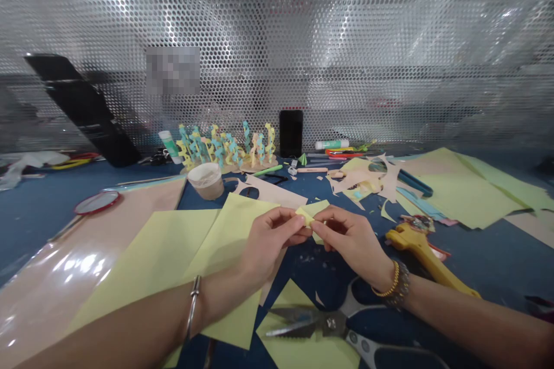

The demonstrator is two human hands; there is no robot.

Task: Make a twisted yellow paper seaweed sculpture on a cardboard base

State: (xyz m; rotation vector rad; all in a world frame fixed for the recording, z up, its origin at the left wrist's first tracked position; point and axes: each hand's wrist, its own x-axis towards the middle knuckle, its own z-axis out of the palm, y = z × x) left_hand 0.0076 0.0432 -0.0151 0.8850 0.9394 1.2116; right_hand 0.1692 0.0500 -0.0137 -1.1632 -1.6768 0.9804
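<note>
A small piece of yellow paper [307,214] is pinched between the fingertips of my left hand [277,233] and my right hand [348,236]. It looks folded where the fingers meet, though they hide part of it. Below the hands, large scissors [331,323] lie partly open on a yellow paper sheet [289,297]. Larger yellow sheets [229,242] lie under and beside my left forearm. To the right of my right hand lies a yellow-handled tool [433,259].
Behind the hands stand a cup [206,181], several twisted paper strips [229,147] on bases and a black phone [291,132]. Paper scraps [363,179], a glue stick [332,144] and green sheets [454,184] lie to the right. A red-rimmed round object [97,203] is at left.
</note>
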